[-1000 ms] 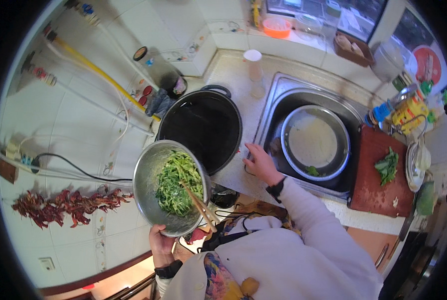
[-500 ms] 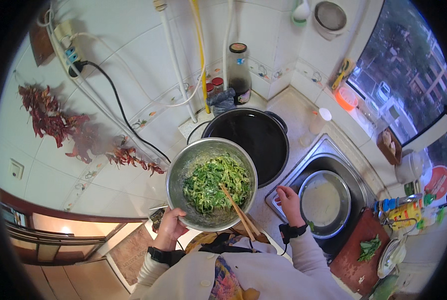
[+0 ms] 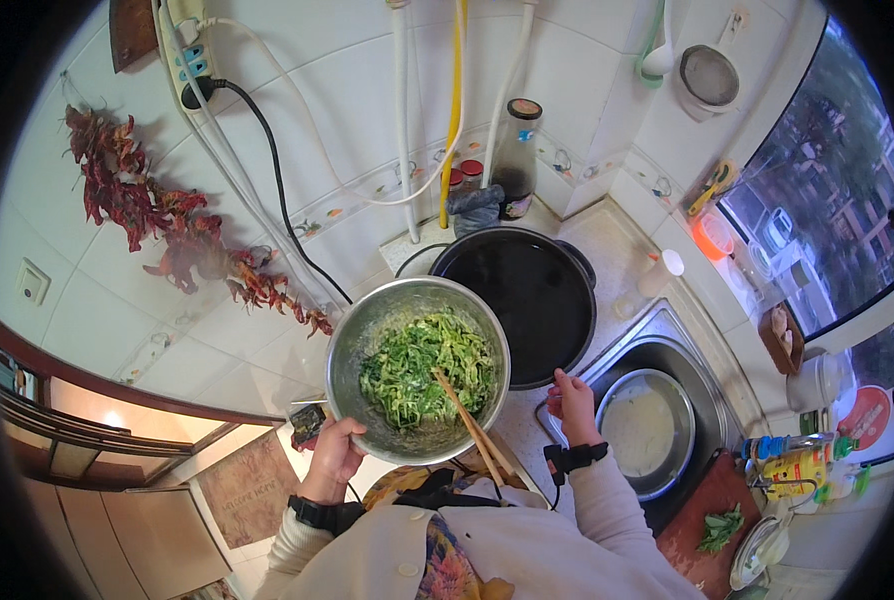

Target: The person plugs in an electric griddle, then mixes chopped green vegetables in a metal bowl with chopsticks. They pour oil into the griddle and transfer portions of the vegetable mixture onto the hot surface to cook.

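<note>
My left hand (image 3: 335, 455) grips the lower left rim of a steel mixing bowl (image 3: 342, 365), thumb over the edge. Chopped green leaves with pale flour-like bits (image 3: 429, 365) fill the bowl's middle. A pair of wooden chopsticks (image 3: 470, 425) leans in the leaves, their ends over the near rim. To the bowl's right my right hand (image 3: 574, 408) is raised beside the sink corner, fingers curled together, and I see nothing in them. Behind the bowl stands a wide black pan (image 3: 527, 300), whose dark inside shows little; the bowl overlaps its near left edge.
A steel basin (image 3: 645, 435) with cloudy liquid sits in the sink (image 3: 707, 385). Beyond it, green leaves (image 3: 720, 527) lie on a brown cutting board (image 3: 692, 555). A glass bottle (image 3: 516, 150) stands behind the pan. Dried red chillies (image 3: 192, 235) hang on the left wall beside cables.
The view has shifted, so the background sits lower and to the right. My left hand still holds the bowl; my right hand stays by the sink, its fingers a little more curled.
</note>
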`<state>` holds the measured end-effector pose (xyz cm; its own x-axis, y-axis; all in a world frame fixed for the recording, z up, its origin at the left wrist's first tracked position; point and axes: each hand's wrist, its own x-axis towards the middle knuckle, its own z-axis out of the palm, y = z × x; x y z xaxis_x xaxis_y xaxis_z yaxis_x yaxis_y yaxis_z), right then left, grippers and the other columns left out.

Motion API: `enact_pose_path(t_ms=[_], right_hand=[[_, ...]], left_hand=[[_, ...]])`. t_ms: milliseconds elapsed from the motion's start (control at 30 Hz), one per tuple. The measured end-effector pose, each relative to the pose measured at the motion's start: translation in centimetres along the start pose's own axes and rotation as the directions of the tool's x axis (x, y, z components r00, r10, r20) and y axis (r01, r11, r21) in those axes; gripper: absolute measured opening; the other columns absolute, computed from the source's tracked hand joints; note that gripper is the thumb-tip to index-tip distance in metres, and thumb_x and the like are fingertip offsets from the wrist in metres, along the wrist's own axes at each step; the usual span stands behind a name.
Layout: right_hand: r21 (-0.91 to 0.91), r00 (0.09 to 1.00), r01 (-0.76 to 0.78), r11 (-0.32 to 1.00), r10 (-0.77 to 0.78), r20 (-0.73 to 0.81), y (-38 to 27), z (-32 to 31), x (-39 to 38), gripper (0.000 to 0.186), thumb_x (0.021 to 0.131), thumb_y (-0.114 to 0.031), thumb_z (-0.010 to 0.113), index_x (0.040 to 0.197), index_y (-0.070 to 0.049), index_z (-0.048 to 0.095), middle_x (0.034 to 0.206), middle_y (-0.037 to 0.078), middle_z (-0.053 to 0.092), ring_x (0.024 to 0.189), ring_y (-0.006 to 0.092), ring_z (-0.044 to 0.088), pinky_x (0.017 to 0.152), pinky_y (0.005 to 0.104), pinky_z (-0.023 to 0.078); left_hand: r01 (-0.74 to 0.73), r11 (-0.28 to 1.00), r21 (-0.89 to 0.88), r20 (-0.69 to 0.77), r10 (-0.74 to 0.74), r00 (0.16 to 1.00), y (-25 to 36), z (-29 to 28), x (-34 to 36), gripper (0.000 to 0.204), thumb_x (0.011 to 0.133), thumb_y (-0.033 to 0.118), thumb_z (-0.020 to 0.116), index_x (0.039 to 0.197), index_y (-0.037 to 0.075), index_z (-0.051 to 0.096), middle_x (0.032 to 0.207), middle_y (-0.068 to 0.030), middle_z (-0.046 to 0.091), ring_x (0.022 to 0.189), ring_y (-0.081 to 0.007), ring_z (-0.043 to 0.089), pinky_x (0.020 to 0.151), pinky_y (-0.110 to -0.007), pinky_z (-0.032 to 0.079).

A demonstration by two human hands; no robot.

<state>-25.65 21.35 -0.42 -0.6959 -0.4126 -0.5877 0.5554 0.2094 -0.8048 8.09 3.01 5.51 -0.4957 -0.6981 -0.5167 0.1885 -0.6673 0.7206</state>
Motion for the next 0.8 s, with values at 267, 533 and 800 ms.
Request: enact_pose_path(t_ms=[267, 533, 800], right_hand=[[0.223, 0.998, 0.067, 0.973, -0.07, 0.007, 1.2, 0.7, 0.8, 0.02, 0.086, -0.02, 0.062, 0.072, -0.01, 0.051, 0.059, 0.0, 0.05, 0.048, 0.0086, 0.045, 0.043, 0.0223, 0.034], [0.22, 0.997, 0.009, 0.976, -0.025, 0.073, 1.3, -0.5, -0.9, 0.02, 0.088, -0.023, 0.062, 0.074, -0.011, 0.053, 0.059, -0.002, 0.05, 0.047, 0.008, 0.046, 0.044, 0.0215, 0.039], [-0.432, 0.994, 0.099, 0.897, -0.066, 0.092, -6.3, -4.1, -0.5, 0.033, 0.088, -0.033, 0.062, 0.072, -0.004, 0.06, 0.061, 0.001, 0.057, 0.049, 0.0099, 0.052, 0.046, 0.0228, 0.043]], left_hand=[[0.015, 0.999, -0.038, -0.032, -0.016, 0.999, 0.3, 1.1, -0.1, 0.041, 0.072, -0.001, 0.05, 0.112, -0.004, 0.045, 0.096, -0.0155, 0.057, 0.075, -0.0284, 0.06, 0.055, -0.04, 0.052], [0.064, 0.997, -0.033, 0.004, -0.064, 0.998, 0.7, 1.6, 0.1, 0.046, 0.071, -0.005, 0.048, 0.117, 0.0, 0.044, 0.097, -0.0114, 0.059, 0.075, -0.0214, 0.06, 0.056, -0.03, 0.051], [0.058, 0.997, -0.046, 0.012, -0.057, 0.998, 0.9, 1.8, 0.3, 0.053, 0.07, -0.006, 0.048, 0.122, 0.002, 0.043, 0.103, -0.0116, 0.058, 0.08, -0.0237, 0.061, 0.062, -0.033, 0.055]])
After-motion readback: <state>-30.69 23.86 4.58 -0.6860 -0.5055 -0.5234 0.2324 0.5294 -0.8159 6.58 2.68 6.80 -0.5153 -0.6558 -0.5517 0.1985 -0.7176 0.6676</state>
